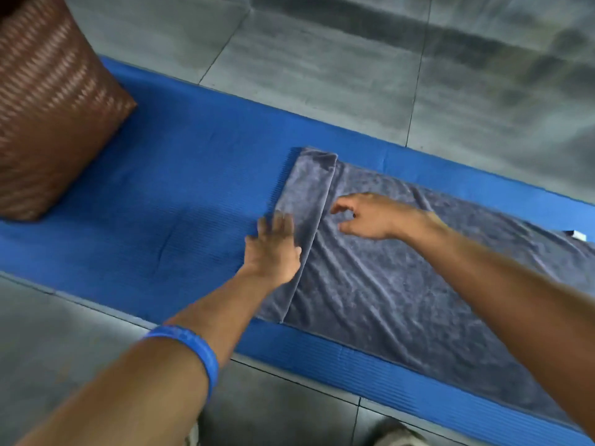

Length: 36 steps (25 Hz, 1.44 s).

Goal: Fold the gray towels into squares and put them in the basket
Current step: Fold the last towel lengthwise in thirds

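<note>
Floor (354, 75) of large gray tiles with dark joint lines, crossed diagonally from upper left to lower right by a blue ribbed mat (154, 204). At the mat's upper-left end stands a brown woven basket (48, 107); only its outer wall shows, so its contents cannot be told. A gray towel (418, 300) lies spread along the mat's right half, wrinkled, its left end turned over into a narrow folded band that lies on top of the rest. The towel is well apart from the basket, with bare mat between them. A small white object (578, 235) sits at the towel's far right edge; too small to identify.

Left hand (273, 249), palm down, rests flat on the folded band, fingers straight and close together, blurred at the tips. A blue wristband (193, 349) circles the left forearm. Right hand (370, 217) is just beside the fold's free edge, above the towel's single layer, fingers loosely curled with thumb and forefinger apart; whether they touch the cloth cannot be told.
</note>
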Motion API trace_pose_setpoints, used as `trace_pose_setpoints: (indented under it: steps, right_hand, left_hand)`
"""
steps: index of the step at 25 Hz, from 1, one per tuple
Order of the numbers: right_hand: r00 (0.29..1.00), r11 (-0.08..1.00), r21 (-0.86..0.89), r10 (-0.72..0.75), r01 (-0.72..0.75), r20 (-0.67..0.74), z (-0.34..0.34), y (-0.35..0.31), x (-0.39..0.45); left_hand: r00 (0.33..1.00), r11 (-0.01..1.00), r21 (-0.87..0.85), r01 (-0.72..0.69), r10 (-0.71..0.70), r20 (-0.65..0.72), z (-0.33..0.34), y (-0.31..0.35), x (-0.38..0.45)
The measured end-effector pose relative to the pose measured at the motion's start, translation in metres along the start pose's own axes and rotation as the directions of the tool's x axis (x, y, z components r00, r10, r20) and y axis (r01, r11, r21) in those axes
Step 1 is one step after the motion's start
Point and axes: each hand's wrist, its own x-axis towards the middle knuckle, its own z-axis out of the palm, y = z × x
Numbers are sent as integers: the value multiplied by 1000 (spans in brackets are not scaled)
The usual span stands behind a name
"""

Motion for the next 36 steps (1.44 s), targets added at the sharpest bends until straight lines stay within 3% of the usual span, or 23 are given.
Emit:
trace_pose_setpoints:
  steps: [4,9,13,18,22,25,26,28,29,31,33,35,36]
  right_hand:
    - [995,1000,-13,-25,27,100,35,-10,37]
    - [994,988,-157,-31,14,-105,52,-11,79]
    - [988,992,-122,6,-25,-153,36,17,117]
    - [989,990,43,137,-135,-51,37,59,136]
    - [949,960,137,266,-245,-169,26,69,142]
    - [829,984,86,176,-154,-531,35,38,135]
    - [830,992,107,114,-66,-546,40,19,132]
    - [888,981,176,12,78,-460,53,-17,132]
    - [915,977,198,12,74,-402,58,-32,134]
    - [939,975,217,107,-36,-327,62,-50,137]
    - [948,982,106,179,-156,-263,67,-59,137]
    - [955,984,-13,170,-178,-242,67,-68,134]
    - [953,984,7,174,-178,-248,66,-71,133]
  left_hand:
    - [999,999,20,-40,40,3,77,-12,-31]
    - [991,995,99,-14,28,-134,104,-18,-46]
    - [974,981,130,-145,164,-156,106,-28,-32]
    - [968,954,183,-238,248,-37,107,-34,-28]
    - [970,967,112,-227,235,-60,98,-28,-31]
    - [974,982,-137,-128,98,-206,76,-25,-24]
    - [966,986,-165,-28,-16,-257,69,-25,-21]
    - [920,937,-249,246,-307,-243,57,-27,-14]
    - [897,891,-304,336,-402,-186,53,-26,-10]
    - [894,861,-356,364,-430,-127,54,-26,-3]
    - [912,875,-362,321,-388,-130,56,-25,2]
    - [912,852,-420,311,-393,-122,56,-29,8]
    - [910,829,-462,315,-402,-101,56,-30,9]
